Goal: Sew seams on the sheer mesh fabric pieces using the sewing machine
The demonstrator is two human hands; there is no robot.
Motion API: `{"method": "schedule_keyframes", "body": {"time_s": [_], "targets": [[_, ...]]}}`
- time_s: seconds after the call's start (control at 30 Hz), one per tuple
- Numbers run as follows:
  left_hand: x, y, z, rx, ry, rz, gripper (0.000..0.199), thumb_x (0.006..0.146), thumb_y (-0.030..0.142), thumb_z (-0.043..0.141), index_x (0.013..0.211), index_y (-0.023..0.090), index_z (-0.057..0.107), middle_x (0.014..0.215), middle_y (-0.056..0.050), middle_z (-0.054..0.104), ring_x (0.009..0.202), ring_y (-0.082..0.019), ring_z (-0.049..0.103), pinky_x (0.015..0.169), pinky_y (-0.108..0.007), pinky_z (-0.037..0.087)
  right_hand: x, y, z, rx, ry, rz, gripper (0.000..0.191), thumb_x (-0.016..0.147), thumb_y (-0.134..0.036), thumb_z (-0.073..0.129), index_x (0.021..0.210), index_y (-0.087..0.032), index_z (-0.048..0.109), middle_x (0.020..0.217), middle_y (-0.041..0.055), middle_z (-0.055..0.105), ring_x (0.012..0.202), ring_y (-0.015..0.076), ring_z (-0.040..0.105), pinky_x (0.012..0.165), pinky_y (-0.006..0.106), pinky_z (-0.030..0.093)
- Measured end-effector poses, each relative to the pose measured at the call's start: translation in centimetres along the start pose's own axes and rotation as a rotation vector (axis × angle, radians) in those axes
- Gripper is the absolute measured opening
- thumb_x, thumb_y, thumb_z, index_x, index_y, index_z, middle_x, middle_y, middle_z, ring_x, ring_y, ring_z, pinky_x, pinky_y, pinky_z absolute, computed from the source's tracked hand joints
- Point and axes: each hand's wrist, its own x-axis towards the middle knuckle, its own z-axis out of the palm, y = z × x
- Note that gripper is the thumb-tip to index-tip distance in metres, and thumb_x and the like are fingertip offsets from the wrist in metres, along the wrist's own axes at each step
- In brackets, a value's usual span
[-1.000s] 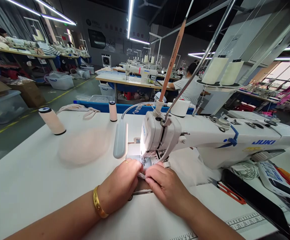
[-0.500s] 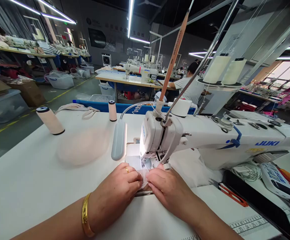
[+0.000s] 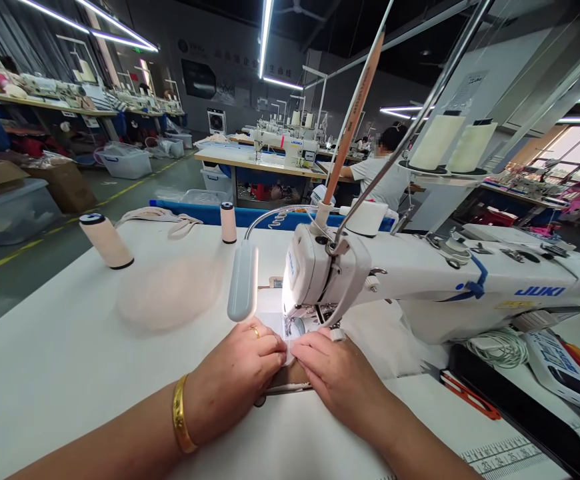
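At ten o'clock, a bin [image 3: 131, 165] holds clear plastic [image 3: 119, 149]; at six, your left hand [image 3: 240, 377] and right hand [image 3: 343, 380] pinch pale fabric [image 3: 289, 355], palms down

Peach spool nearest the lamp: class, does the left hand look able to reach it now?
Probably, with a stretch: the lamp head hangs roughly between the left hand and the peach spool, but passing left looks free.

Sewing table [image 3: 65, 373]: smooth white top, low sheen. Sewing machine [image 3: 415, 273]: glossy white casing. Lamp [image 3: 243, 283]: smooth grey plastic-looking housing. Gooseneck [image 3: 260, 219]: shiny ribbed metal. Thread spool [image 3: 106, 241] near the table's far left corner: matt thread. Pencil [image 3: 353, 120]: matt wood. Bangle [image 3: 183, 413]: polished gold-coloured metal.
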Motion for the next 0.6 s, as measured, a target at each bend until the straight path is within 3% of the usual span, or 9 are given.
{"method": "schedule_keyframes", "body": {"time_s": [0.23,0.6], "targets": [[-0.2,-0.2,0.1,0.028,-0.014,0.018,0.026,0.094,0.0,0.047,0.087,0.018,0.066,0.088,-0.004,0.075,0.073,-0.019,0.061,0.081,-0.039,0.049,-0.2,0.2,0.7,0.004,0.013,0.0,0.035,0.093,0.002,0.044,0.102,-0.022,0.069,0.094,0.0064,0.07,0.086,0.0226,0.06,0.065,0.032,0.044],[0.0,-1.2,0.7,0.065,0.021,0.011,0.024,0.098,0.003,0.05,0.093,0.016,0.07,0.091,-0.005,0.076,0.081,-0.021,0.065,0.082,-0.039,0.052,0.1,0.6,1.3,-0.026,0.076,0.015,0.034,0.096,-0.002,0.049,0.109,-0.025,0.069,0.094,0.0058,0.071,0.086,0.0231,0.062,0.065,0.032,0.047]]}}
